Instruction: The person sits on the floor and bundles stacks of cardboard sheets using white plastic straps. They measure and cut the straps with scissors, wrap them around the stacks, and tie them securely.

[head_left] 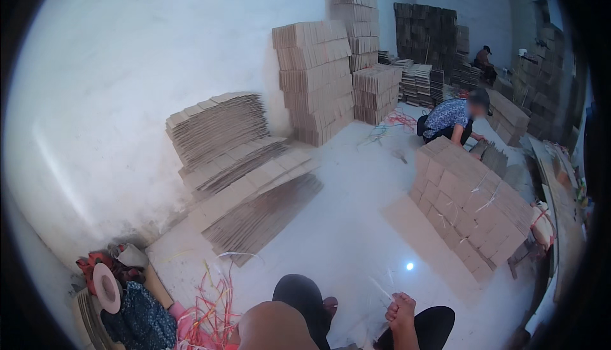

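My right hand (401, 310) is raised near the lower edge, beside my dark-clothed right knee (439, 324). Its fingers are curled closed around a thin white strip (382, 287), whose loose end points up and to the left. Below the hand the floor blurs into pale scraps. At the lower middle, a rounded, bare part of my left arm (277, 326) covers part of my other dark knee (299, 289). My left hand does not show. Nearest to that arm lies a tangle of red, yellow and white strips (207, 312).
Flat cardboard pieces (254, 216) lean in rows along the left wall, with tall stacks (315, 82) behind. At right stands a big cardboard block (468, 203), where a crouching person (452, 117) works. Another person (485, 63) sits far back. A hat (107, 286) lies on clothes at lower left.
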`<action>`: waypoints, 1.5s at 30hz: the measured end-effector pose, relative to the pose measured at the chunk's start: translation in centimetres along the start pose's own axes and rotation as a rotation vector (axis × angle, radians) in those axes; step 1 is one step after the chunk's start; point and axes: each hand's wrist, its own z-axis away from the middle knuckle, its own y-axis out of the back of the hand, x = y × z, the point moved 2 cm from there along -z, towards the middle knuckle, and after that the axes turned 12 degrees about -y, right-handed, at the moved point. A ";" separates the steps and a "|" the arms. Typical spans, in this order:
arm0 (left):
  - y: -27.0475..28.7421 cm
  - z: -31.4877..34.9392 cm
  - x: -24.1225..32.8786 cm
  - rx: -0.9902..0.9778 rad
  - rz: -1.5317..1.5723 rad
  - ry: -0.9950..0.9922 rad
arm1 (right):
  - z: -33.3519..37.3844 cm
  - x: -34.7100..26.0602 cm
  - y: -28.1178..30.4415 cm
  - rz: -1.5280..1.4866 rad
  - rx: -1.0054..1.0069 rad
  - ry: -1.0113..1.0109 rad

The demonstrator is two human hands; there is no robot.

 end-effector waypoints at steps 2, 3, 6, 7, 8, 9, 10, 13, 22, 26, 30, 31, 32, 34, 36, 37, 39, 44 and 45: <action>-0.5 0.3 -0.4 0.036 0.007 0.006 | -0.2 -0.2 0.2 -0.008 0.007 -0.002; -0.5 0.6 -0.3 0.049 0.002 0.008 | 0.0 -0.1 -0.5 -0.007 0.018 -0.020; -1.6 1.4 -0.8 0.064 0.008 -0.006 | -0.7 0.4 1.0 -0.013 -0.022 0.018; -1.8 1.8 -1.1 0.069 0.017 -0.018 | -1.6 0.1 2.0 -0.013 -0.041 0.066; -2.6 2.1 -1.3 0.063 0.042 -0.043 | -2.7 -0.2 3.5 0.094 0.033 0.156; -3.0 1.9 -1.7 0.070 0.056 -0.076 | -3.1 -0.9 5.8 0.223 0.126 0.221; -4.3 3.8 -1.0 0.072 0.054 -0.031 | -1.6 0.5 6.2 0.187 0.125 0.216; -6.3 2.0 -0.7 0.069 0.022 -0.106 | 3.7 -0.5 5.2 -0.153 0.051 -0.096; -15.1 -4.6 2.7 0.237 0.156 -0.443 | 6.8 -11.6 1.3 0.070 0.022 0.635; -13.0 2.0 -5.9 0.103 0.383 0.361 | 10.0 -10.4 -5.3 0.018 -0.043 0.636; -15.3 8.4 -9.6 -0.521 0.266 0.651 | 10.8 -11.7 -5.1 -0.140 -0.143 0.699; -15.4 7.6 -9.7 -0.408 0.094 0.420 | 10.9 -12.2 -5.2 -0.104 -0.135 0.729; -15.7 6.7 -9.5 -0.287 -0.074 0.189 | 11.1 -12.6 -5.3 -0.068 -0.127 0.758; -16.0 4.8 -9.5 -0.130 -0.118 0.004 | 11.4 -12.5 -5.5 0.037 -0.059 0.789; -15.7 1.6 -9.4 -0.044 0.093 0.093 | 11.5 -11.6 -6.2 0.178 0.029 0.772; -15.9 0.0 -8.9 0.027 0.266 0.148 | 11.6 -11.5 -6.6 0.222 0.018 0.788; -16.3 -2.3 -8.1 0.157 0.628 0.266 | 11.9 -10.6 -6.8 0.307 0.018 0.820; -14.6 -4.0 -8.0 0.253 0.923 0.319 | 11.8 -9.4 -6.5 0.398 0.013 0.864; -14.3 -4.0 -7.5 0.228 0.924 0.353 | 11.8 -9.4 -6.3 0.414 0.001 0.866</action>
